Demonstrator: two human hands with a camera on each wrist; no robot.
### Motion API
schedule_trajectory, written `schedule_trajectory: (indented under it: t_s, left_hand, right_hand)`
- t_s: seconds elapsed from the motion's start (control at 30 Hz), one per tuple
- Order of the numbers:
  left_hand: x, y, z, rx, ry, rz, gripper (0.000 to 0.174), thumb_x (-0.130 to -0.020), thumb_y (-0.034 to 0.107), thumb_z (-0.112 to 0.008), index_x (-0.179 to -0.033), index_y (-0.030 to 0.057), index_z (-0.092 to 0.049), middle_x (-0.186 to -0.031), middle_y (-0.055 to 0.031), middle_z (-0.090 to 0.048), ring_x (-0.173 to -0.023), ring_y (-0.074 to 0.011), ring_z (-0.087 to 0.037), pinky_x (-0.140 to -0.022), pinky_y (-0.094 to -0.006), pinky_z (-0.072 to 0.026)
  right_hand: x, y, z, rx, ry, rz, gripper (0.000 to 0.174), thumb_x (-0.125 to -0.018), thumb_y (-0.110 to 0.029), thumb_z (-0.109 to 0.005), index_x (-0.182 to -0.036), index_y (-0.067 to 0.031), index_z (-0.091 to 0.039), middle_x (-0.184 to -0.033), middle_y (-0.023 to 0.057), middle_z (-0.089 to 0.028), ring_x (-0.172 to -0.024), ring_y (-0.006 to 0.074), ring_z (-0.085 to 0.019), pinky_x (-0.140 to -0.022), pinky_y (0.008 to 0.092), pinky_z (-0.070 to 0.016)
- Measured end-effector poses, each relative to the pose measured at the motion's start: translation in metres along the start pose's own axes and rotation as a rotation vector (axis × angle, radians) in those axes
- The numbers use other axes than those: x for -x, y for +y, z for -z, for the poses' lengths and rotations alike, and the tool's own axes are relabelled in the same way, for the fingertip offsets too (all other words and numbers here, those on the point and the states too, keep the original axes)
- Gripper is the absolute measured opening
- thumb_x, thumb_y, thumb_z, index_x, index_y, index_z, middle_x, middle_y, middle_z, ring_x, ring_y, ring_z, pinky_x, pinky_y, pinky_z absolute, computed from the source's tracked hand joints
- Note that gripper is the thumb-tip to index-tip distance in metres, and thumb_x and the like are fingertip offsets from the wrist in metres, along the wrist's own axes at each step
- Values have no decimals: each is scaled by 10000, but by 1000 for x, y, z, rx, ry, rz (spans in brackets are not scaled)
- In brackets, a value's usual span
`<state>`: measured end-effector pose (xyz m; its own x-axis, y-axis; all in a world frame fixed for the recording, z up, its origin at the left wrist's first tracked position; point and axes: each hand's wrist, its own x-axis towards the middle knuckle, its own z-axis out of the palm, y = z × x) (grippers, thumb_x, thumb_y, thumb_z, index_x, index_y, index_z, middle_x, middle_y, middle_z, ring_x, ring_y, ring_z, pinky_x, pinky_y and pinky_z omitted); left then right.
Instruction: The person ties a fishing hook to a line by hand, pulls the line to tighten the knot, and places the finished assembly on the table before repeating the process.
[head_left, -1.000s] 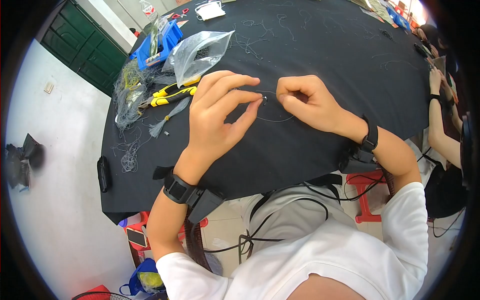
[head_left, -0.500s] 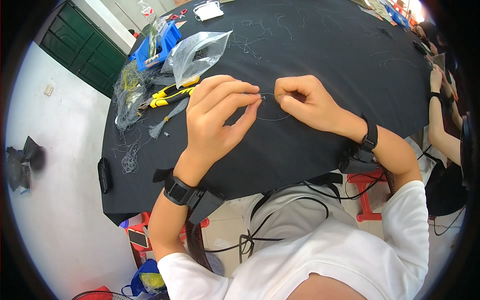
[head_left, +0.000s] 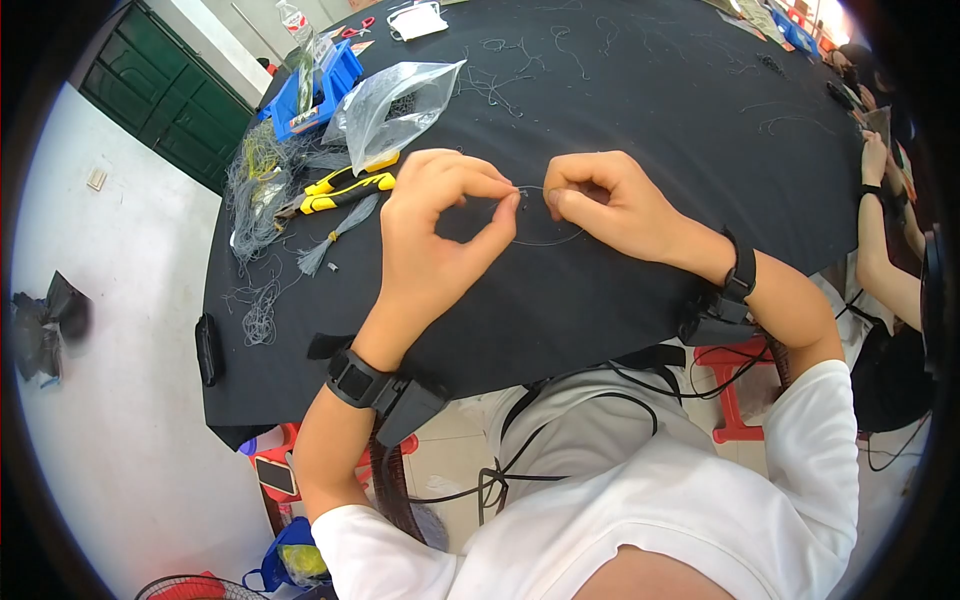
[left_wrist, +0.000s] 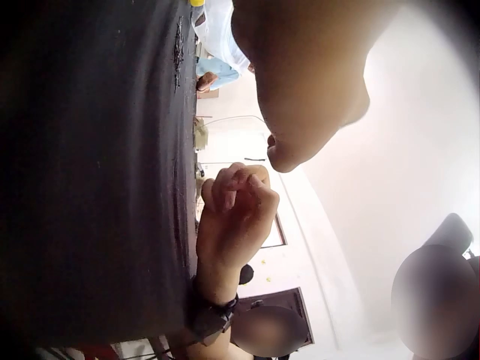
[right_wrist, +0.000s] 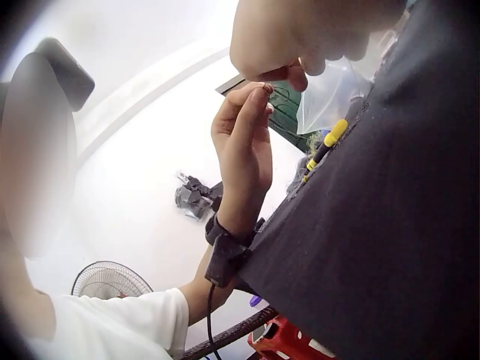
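Over the table, my left hand (head_left: 430,225) pinches a thin grey cord (head_left: 548,244) between thumb and forefinger. A tiny dark piece (head_left: 524,203) shows just beside those fingertips; its kind is too small to make out. My right hand (head_left: 620,205), fingers curled in, grips the same cord a short way to the right. One strand spans the gap between the hands and another loops below it. In the right wrist view the left hand (right_wrist: 244,142) has its thumb against its fingertips. The left wrist view shows the right hand (left_wrist: 236,217) with bent fingers.
Yellow-and-black pliers (head_left: 345,190) lie left of my left hand, near a clear plastic bag (head_left: 405,105), a blue bin (head_left: 335,80) and a tied cord bundle (head_left: 335,242). Tangled cord (head_left: 260,310) and a black case (head_left: 208,350) lie near the left edge. Another person's arm (head_left: 880,240) is at right.
The left hand's fingers, spread apart earlier, have drawn together, the forefinger meeting the thumb on the cord. The right hand has shifted slightly left, and the gap between the hands is smaller.
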<state>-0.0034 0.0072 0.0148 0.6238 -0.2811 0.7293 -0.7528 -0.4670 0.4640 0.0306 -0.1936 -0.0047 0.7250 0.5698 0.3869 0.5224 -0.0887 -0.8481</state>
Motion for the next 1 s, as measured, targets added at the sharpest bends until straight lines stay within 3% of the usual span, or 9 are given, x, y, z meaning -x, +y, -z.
schedule_trajectory:
  t_s: [0.13,0.23,0.63,1.0]
  left_hand:
    - [8,-5,-9,587,-27,491,66,-779,10,-657,-835,8,-623,-827,-25,-618,-726,-74,-577,-570,-185,-446]
    - [6,0,-8,694,-65,613,77,-816,20,-632,-868,-25,-598,-814,-39,-608,-679,-50,-578,-557,-161,-431]
    - [7,-3,-6,740,-110,638,50,-819,7,-616,-838,-16,-575,-694,0,-588,-601,-4,-527,-517,-130,-353]
    - [11,-11,-12,624,-88,542,57,-788,11,-627,-786,13,-570,-524,101,-412,-441,43,-296,-417,-158,-199]
  right_hand:
    - [-2,-1,-1,-89,-34,-70,110,-856,-113,-557,-818,-12,-577,-578,-66,-383,-527,17,-312,-480,213,-253]
    - [-2,1,-1,-148,-63,-112,112,-872,-127,-588,-877,-15,-597,-588,-78,-397,-523,2,-312,-479,198,-239]
    - [-3,4,-2,-233,-46,-102,88,-834,-102,-607,-823,-18,-582,-547,-85,-368,-493,0,-298,-460,207,-241]
    - [-3,5,-2,-249,-53,-111,86,-835,-101,-599,-820,-19,-583,-550,-92,-355,-493,0,-289,-460,207,-230]
